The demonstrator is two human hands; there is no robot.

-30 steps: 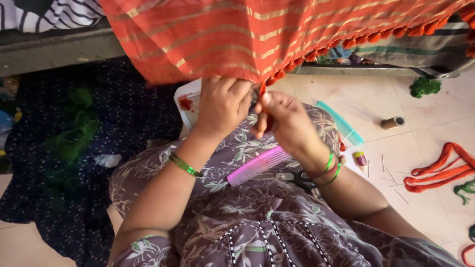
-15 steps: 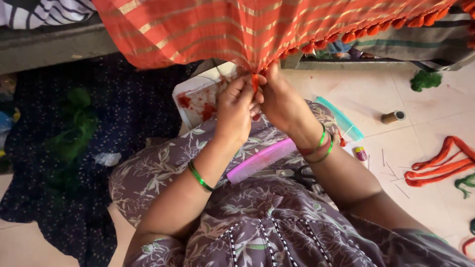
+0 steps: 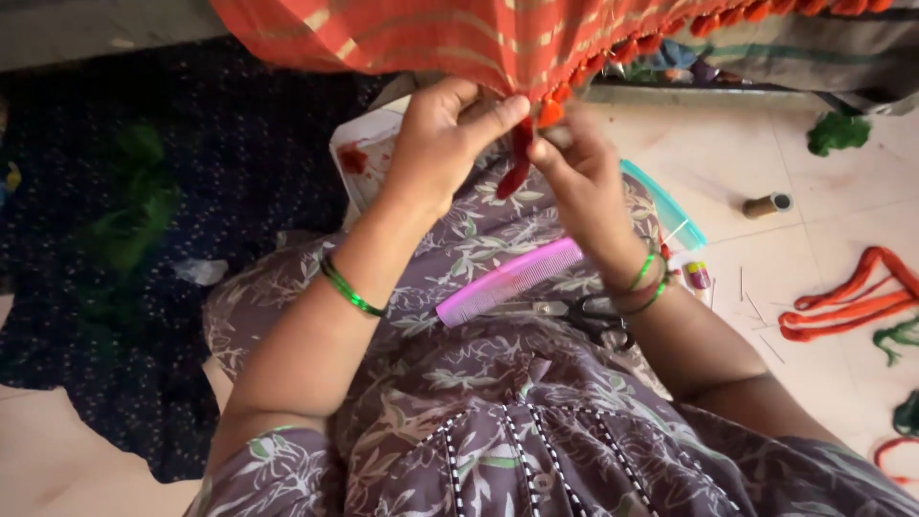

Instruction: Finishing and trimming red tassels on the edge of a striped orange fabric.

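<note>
Item: tassel (image 3: 517, 165) at the hem of the orange cloth (image 3: 459, 38) — left hand (image 3: 442, 134) and right hand (image 3: 574, 168) are pinching its red threads; keeping them taut seems wise — pink comb (image 3: 507, 282) and scissors (image 3: 579, 311) are lying on the lap

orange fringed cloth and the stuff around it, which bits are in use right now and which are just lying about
In use:
orange cloth
red tassel threads
left hand
right hand

Lying about:
pink comb
scissors
thread spool
orange yarn hank
green yarn tuft
</note>
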